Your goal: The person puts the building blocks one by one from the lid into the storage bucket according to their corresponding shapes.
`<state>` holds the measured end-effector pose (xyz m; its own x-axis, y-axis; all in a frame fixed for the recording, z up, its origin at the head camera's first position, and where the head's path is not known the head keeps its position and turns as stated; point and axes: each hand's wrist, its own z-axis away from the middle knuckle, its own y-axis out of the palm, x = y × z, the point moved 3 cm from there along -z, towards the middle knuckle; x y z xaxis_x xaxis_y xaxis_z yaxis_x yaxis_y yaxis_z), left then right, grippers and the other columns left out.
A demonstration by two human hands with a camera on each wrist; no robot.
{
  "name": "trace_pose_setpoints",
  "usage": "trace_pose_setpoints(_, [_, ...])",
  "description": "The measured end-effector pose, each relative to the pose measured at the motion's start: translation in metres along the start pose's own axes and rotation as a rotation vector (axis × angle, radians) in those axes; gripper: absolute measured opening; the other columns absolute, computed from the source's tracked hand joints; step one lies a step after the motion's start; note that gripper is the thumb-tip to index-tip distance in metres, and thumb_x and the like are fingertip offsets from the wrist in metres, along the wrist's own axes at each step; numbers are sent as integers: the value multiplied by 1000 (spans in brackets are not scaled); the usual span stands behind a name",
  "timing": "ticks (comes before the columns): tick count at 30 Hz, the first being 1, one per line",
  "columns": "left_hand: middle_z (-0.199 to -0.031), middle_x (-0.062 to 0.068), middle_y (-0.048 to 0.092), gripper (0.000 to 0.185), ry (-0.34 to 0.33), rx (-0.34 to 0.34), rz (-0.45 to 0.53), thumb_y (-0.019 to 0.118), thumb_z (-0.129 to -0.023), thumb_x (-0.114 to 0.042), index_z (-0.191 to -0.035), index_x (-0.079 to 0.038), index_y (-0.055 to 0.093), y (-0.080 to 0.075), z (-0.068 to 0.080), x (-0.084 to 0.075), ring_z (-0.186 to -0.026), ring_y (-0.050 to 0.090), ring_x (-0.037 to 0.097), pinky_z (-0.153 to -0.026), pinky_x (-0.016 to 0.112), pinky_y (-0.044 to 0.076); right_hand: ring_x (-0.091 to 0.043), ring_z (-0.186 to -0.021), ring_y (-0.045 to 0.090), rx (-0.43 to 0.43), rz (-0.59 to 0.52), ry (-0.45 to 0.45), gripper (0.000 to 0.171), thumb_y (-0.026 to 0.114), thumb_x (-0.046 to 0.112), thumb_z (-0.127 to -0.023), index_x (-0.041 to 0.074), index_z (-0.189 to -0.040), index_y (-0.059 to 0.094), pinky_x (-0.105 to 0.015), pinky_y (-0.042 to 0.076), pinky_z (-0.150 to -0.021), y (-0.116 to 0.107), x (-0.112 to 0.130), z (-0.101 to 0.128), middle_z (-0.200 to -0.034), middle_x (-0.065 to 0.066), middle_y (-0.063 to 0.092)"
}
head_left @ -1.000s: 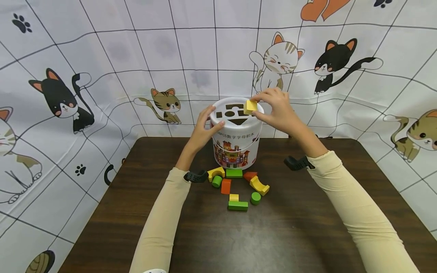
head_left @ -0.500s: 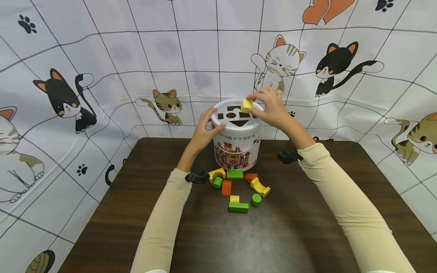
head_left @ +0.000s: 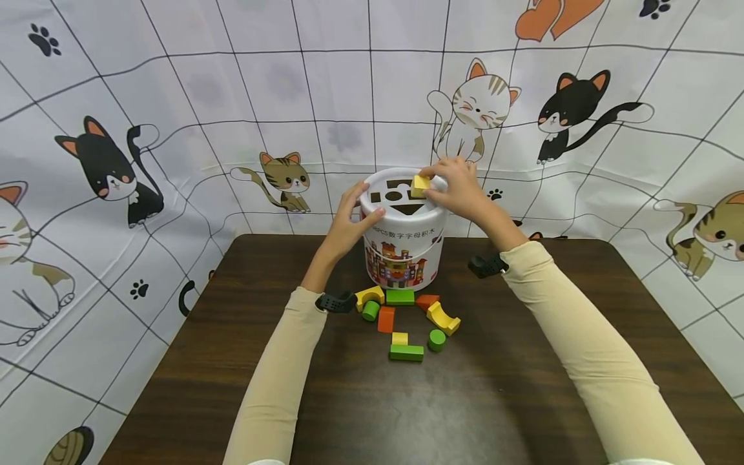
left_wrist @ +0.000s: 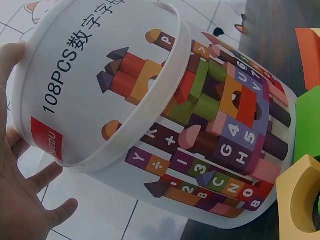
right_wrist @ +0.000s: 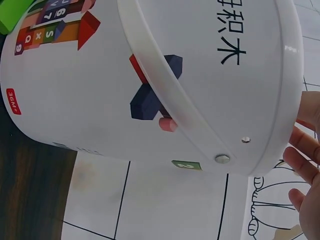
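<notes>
A white toy-block bucket point(head_left: 403, 258) with a printed castle stands at the table's back. Its lid point(head_left: 401, 219) has several shaped cutouts. My left hand point(head_left: 347, 226) rests on the lid's left edge, fingers and thumb spread. In the left wrist view, my left hand point(left_wrist: 25, 185) shows beside the bucket's rim. My right hand point(head_left: 462, 192) pinches a yellow block point(head_left: 420, 186) over the lid's right side; whether it touches the lid or sits in a cutout I cannot tell. The right wrist view shows only part of my right hand point(right_wrist: 306, 165) by the rim; the block is hidden there.
In front of the bucket lie a yellow arch point(head_left: 370, 296), a green cylinder point(head_left: 370, 311), a green block point(head_left: 400, 297), an orange block point(head_left: 386, 320), a curved yellow block point(head_left: 443, 320) and several others on the dark wooden table point(head_left: 349, 400). A cat-print sheet point(head_left: 337, 84) hangs close behind.
My right hand has carried the yellow block slightly left, then lowered it towards the lid. My left hand has stayed on the lid's edge. The blocks on the table have not moved.
</notes>
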<state>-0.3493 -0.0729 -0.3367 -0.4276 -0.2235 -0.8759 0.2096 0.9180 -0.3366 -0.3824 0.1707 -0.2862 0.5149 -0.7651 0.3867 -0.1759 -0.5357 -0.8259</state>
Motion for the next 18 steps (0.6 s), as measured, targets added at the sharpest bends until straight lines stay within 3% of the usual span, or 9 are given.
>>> trace_pose_setpoints(6, [-169, 20, 9, 77, -5, 8, -4, 62, -97, -17, -161, -1, 23, 2, -1, 3, -150, 24, 46, -117, 68, 31, -37, -115, 44, 26, 29, -3, 40, 75, 20, -92, 7, -128, 67, -57, 27, -100, 5, 0, 2, -124, -18, 63])
trace_pose_setpoints(13, [-171, 12, 8, 78, 2, -8, 1, 63, -97, -23, -163, -12, 23, 3, -13, 33, -151, 23, 41, -119, 66, 30, -36, -114, 45, 6, 16, -19, 38, 73, 22, -94, 6, -128, 68, -58, 26, -100, 6, 1, 3, -120, -17, 62])
trace_pose_setpoints(18, [-171, 5, 10, 80, 11, -17, -8, 65, -95, -35, -163, -20, 25, 1, -17, 43, -150, 26, 35, -120, 62, 31, -37, -119, 46, -2, 4, -24, 38, 74, 22, -93, 6, -127, 68, -58, 25, -103, 4, 1, 4, -120, -16, 63])
